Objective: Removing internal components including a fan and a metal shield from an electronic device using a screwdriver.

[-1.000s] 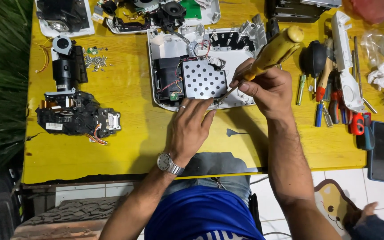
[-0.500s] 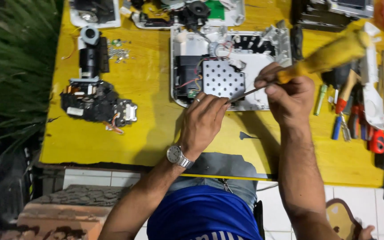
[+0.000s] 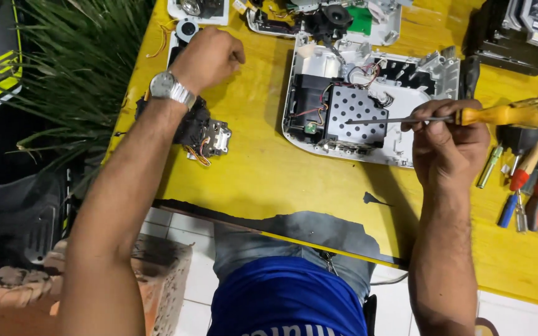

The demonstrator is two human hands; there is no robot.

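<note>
My right hand [image 3: 446, 146] grips a yellow-handled screwdriver [image 3: 518, 114]. Its shaft lies level, with the tip over the perforated metal plate [image 3: 356, 115] inside an opened white device shell [image 3: 368, 93]. My left hand [image 3: 208, 57], with a metal wristwatch [image 3: 169, 89] on the wrist, is closed in a fist at the far left of the yellow table [image 3: 263, 168]. It hovers over a dark lens part beside a black circuit module [image 3: 203, 130] with orange wires. Whether the fist holds anything is hidden.
Several screwdrivers and pliers [image 3: 524, 186] lie at the right edge. More opened device parts [image 3: 319, 18] sit at the table's far side, and a dark casing [image 3: 518, 31] at the far right. A green plant [image 3: 76, 68] stands left of the table.
My left hand has left the white shell and swung far left to the black parts. The screwdriver has tilted from upright to level. The view has shifted closer.
</note>
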